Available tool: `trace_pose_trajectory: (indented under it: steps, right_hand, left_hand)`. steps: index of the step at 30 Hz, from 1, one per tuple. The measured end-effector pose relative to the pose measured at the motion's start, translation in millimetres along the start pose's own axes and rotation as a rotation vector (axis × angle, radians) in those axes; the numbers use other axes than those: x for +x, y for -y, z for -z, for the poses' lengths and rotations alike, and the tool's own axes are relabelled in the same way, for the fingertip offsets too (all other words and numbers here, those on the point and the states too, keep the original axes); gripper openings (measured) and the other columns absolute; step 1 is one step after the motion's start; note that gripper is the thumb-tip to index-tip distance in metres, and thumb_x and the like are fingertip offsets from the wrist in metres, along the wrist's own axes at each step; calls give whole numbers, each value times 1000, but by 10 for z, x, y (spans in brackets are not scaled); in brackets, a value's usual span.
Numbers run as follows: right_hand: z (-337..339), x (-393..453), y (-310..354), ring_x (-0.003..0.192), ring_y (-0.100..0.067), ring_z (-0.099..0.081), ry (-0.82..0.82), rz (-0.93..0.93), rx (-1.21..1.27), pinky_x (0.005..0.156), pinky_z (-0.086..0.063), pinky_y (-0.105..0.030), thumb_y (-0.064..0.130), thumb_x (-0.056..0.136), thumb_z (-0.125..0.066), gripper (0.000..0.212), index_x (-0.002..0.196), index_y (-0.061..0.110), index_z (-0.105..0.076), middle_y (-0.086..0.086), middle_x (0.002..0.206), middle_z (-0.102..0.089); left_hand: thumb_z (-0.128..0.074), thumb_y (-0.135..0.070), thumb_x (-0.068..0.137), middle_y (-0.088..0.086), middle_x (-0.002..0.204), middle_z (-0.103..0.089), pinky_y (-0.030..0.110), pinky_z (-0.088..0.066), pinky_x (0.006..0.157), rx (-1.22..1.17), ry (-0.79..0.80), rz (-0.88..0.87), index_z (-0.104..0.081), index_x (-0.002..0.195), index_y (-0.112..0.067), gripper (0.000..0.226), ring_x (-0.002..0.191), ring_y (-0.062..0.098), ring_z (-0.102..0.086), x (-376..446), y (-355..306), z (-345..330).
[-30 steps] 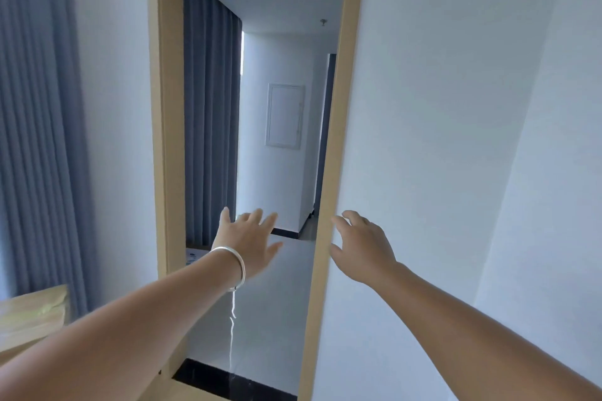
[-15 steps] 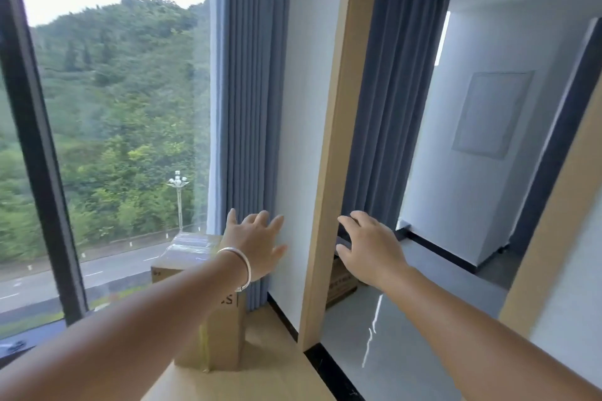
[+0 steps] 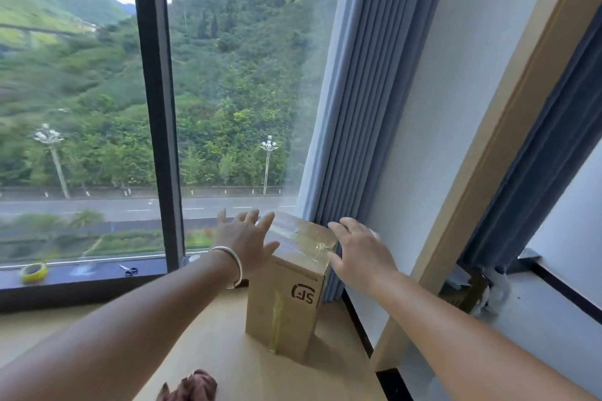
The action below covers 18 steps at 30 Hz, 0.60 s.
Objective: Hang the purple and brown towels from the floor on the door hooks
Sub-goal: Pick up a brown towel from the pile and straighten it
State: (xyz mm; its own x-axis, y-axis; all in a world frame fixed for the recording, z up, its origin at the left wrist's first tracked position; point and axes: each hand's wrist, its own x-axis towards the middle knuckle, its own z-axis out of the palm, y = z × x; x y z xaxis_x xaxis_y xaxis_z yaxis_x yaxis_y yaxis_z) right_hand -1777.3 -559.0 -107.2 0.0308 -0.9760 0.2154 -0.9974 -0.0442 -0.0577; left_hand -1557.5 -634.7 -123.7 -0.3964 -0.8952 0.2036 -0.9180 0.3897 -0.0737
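Hands: left hand [image 3: 245, 241] and right hand [image 3: 358, 254] spread, empty | brown towel [image 3: 192, 388] at floor's [image 3: 211, 335] near edge (partly visible) | look down before reaching

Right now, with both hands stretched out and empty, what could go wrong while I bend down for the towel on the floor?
1. The tall brown cardboard box stands upright on the pale wooden floor, just under the left hand and right hand; a careless reach may tip it.
2. Only a corner of the crumpled brown towel shows at the bottom edge, near the feet; it could be stepped on.
3. No purple towel is visible, so it may be missed.
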Motion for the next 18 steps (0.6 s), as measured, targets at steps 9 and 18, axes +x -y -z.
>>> trace_pose_trajectory:
  steps: [9,18]
  right_hand:
    - [-594,1646,371,139,-20,-29,85,129,58,113,-23,-40,41,93,-47,59,147,30,-25,4,152,-28]
    - [-1269,2790,865,140,-23,-27,151,394,127,112,-22,-38,35,93,-50,58,147,25,-31,-2,155,-28]
  left_hand:
    - [-26,-63,94,1,157,-25,59,-10,115,14,29,126,-12,151,-33,66,142,22,-28,994,879,-537]
    - [-28,-62,93,0,151,-33,58,-14,114,37,106,352,-16,150,-32,65,138,19,-34,1218,1599,-1157]
